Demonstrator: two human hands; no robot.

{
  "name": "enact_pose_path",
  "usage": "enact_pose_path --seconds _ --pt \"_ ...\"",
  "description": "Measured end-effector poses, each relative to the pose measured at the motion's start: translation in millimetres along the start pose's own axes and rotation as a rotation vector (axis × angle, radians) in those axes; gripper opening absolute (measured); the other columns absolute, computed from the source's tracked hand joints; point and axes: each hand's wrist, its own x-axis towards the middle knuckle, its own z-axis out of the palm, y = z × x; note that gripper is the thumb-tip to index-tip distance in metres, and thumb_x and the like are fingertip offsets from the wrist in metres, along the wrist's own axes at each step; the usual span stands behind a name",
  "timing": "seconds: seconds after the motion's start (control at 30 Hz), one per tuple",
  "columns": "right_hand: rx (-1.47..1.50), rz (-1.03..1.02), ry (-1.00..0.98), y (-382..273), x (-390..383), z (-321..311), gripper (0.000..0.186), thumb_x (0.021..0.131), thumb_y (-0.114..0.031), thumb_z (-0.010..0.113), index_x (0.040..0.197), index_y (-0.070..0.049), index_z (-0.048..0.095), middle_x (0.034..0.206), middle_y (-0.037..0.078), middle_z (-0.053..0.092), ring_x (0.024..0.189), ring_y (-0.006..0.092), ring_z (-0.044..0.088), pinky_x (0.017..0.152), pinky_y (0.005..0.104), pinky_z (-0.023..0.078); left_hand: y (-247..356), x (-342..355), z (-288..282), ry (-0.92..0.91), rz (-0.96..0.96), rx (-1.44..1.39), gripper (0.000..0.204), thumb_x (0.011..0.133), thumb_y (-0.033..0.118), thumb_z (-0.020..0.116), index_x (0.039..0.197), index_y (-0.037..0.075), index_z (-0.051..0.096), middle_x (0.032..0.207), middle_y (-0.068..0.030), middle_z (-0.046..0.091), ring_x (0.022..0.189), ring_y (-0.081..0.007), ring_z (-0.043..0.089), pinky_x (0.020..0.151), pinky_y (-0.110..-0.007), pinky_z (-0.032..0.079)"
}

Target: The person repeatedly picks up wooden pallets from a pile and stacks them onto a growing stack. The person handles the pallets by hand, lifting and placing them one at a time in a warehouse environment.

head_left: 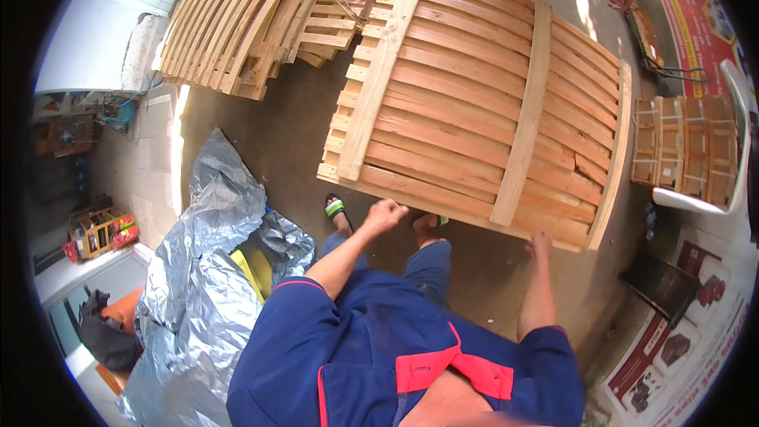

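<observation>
Slatted wooden panel (466,103), right of stacked panels (229,24), looks fully built, battens (524,115) on; handling appears unfinished; left hand (385,216) curled close by, right hand (540,246) at near side, either's hold unclear from where I stand

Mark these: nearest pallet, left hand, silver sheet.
pallet (523,115), head view: middle crosswise board
left hand (386,215), head view: back of the hand
silver sheet (199,278), head view: crumpled middle

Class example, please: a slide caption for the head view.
Left hand and right hand at the near edge of a slatted wooden pallet, silver sheet nearby.
</observation>
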Motion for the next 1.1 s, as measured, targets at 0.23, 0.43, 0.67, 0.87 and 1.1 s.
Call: enact_pose_path --seconds 0.23,0.43,0.67,0.87,1.1 --pt "-0.182 -0.274 -0.329 -95 -107 227 0.042 0.085 -0.043 0.064 0.073 -0.004 0.058 0.057 0.003 0.047 0.049 0.0149 0.048 0.04 0.032 0.04 -151 -1 -157 0.287 -0.133 -0.405 0.032 0.091 0.037 0.062 0.095 0.006 0.063 0.085 -0.0051 0.068 0.075 -0.0122 0.066 0.058 -0.025 0.049" --pt "-0.758 -0.542 -0.554 -183 -198 389 0.045 0.084 -0.045 0.062 0.099 -0.004 0.071 0.089 0.019 0.07 0.077 0.0304 0.068 0.074 0.0383 0.053 -313 -142 -256 0.798 -0.619 -0.941 0.036 0.091 0.039 0.061 0.1 0.005 0.056 0.086 -0.006 0.062 0.063 -0.0139 0.06 0.044 -0.027 0.042" --pt "-0.784 -0.763 -0.621 -228 -227 424 0.046 0.086 -0.041 0.06 0.098 0.002 0.069 0.088 0.02 0.069 0.074 0.0289 0.068 0.07 0.0383 0.055 -370 -169 -213 0.963 -0.8 -1.156 0.051 0.09 0.044 0.06 0.119 0.004 0.047 0.102 -0.0143 0.06 0.08 -0.0261 0.063 0.06 -0.04 0.051" --pt "-0.884 -0.656 -0.569 -254 -226 500 0.042 0.085 -0.037 0.063 0.097 0.004 0.068 0.082 0.02 0.069 0.069 0.0282 0.068 0.061 0.0385 0.056 -331 -104 -211 0.566 -0.68 -0.938 0.032 0.09 0.035 0.064 0.096 0.004 0.059 0.08 -0.0043 0.061 0.058 -0.0128 0.059 0.041 -0.025 0.041" --pt "-0.9 -0.694 -0.572 -278 -260 577 0.04 0.084 -0.037 0.063 0.093 0.002 0.069 0.075 0.018 0.068 0.065 0.0267 0.068 0.059 0.0371 0.055 -345 -64 -285 0.382 -0.78 -0.717 0.038 0.088 0.04 0.064 0.091 0.002 0.062 0.074 -0.0068 0.063 0.059 -0.0165 0.061 0.045 -0.03 0.044"
